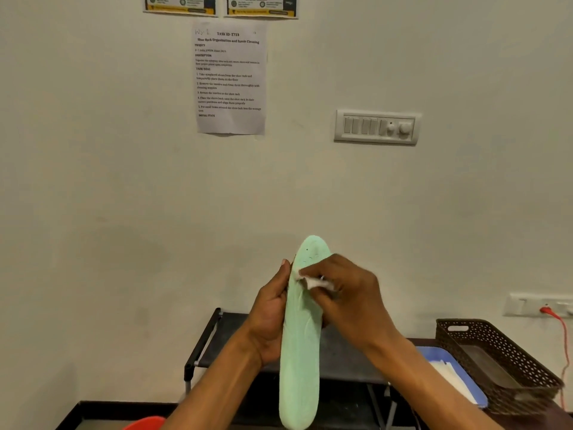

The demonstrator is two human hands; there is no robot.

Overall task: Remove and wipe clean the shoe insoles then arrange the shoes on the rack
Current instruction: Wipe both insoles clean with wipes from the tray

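A long mint-green insole [299, 361] stands upright in front of me, toe end up against the wall. My left hand [269, 318] grips its left edge around the middle, thumb along the rim. My right hand [344, 293] pinches a small white wipe [316, 282] and presses it on the upper part of the insole. The shoe rack [214, 342], black with a dark fabric top, stands behind and below my hands. No shoes show in this view.
A brown perforated basket [496, 361] sits on the right, beside a blue tray [446, 361] holding white wipes. A red plug and cord [555, 321] hang from a wall socket at far right. Something red-orange [145, 423] shows at the bottom edge. A task sheet [231, 77] hangs on the wall.
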